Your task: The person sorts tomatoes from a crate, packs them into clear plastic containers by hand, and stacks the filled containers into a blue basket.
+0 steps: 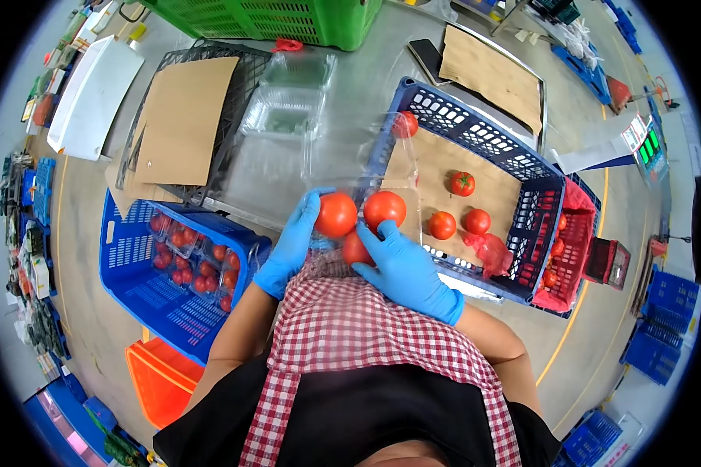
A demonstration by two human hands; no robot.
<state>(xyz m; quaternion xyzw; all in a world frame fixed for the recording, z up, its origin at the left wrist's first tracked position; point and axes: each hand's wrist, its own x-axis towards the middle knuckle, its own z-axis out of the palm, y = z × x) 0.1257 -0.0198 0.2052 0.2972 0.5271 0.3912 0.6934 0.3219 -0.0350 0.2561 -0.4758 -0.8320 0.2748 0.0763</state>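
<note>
In the head view, my left hand (292, 241), in a blue glove, is closed around the left side of a clear plastic clamshell (350, 159). The clamshell's transparent lid stands open away from me. A large red tomato (336, 215) lies against my left fingers, and a second tomato (385, 208) sits to its right. My right hand (407, 272), also gloved, has thumb and fingers around a third tomato (356, 247), partly hidden under the fingers. Its fingertips also touch the second tomato.
To the right, a dark blue crate (514, 159) lined with cardboard holds several loose tomatoes. Clear trays (284, 113) and a cardboard sheet (187, 117) lie on the metal table. At lower left, a blue basket (152, 292) holds packed tomatoes; a green crate (288, 22) stands behind.
</note>
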